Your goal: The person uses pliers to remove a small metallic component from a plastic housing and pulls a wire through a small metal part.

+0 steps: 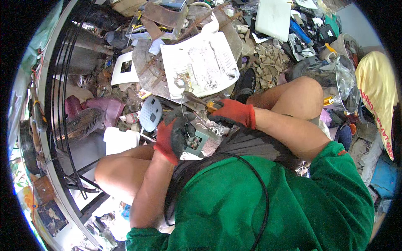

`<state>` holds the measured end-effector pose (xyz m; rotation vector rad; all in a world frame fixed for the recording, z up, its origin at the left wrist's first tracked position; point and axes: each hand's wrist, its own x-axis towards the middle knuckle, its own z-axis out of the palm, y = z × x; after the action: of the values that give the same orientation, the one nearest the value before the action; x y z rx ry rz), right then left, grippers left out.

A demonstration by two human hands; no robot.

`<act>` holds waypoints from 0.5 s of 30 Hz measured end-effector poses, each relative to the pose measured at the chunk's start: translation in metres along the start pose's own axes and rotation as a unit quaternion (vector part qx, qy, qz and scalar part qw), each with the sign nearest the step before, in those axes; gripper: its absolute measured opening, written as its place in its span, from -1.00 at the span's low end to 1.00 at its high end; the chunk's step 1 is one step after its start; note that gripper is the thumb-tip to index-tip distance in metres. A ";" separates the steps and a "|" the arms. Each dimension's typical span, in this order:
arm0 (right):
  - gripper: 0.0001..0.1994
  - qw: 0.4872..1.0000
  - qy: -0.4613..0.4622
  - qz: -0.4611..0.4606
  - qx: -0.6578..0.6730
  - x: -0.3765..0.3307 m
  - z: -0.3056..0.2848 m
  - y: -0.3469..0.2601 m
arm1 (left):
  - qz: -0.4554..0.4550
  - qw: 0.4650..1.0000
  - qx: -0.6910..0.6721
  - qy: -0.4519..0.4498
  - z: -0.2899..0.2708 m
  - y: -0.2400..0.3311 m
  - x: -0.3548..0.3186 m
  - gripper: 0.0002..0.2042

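Note:
Both my hands wear red gloves with dark grey palms and fingers. My right hand (232, 113) is closed round the yellow-orange handle of a blade tool (194, 100), whose broad, worn metal end points left toward my other hand. My left hand (173, 133) is closed, with a thin pale wire (186, 121) showing at its fingers; the rest of what it grips is hidden. Just beyond the hands, a dirty white plastic panel (213, 69) lies on a round worn block (144, 56), with small scraps on its near edge.
A grey-green frame (199, 144) lies below my hands, and a pale blue oval cover (151, 113) at the left. A metal rack (54, 125) stands further left. A clear bin of plastic (343, 83) and a yellow sack (377, 92) are at the right. Broken pieces (268, 62) litter the ground.

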<state>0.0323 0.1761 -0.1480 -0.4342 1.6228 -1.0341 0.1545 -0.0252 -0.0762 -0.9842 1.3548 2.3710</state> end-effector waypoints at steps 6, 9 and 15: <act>-0.54 0.958 0.213 -0.063 -0.181 -0.005 0.014 -0.018 | -0.025 0.998 -0.055 -0.012 0.000 -0.002 -0.006 -0.75; -0.59 0.910 0.210 -0.145 -0.326 0.009 0.011 0.005 | -0.042 0.987 -0.154 0.023 0.017 -0.007 0.001 -0.79; -0.57 0.907 0.127 -0.171 -0.364 0.015 -0.001 -0.001 | -0.002 0.998 -0.065 0.009 0.011 -0.003 0.010 -0.77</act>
<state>0.0262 0.1648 -0.1567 -1.1551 2.2083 -0.7107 0.1443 -0.0155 -0.0811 -1.0429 1.2168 2.4800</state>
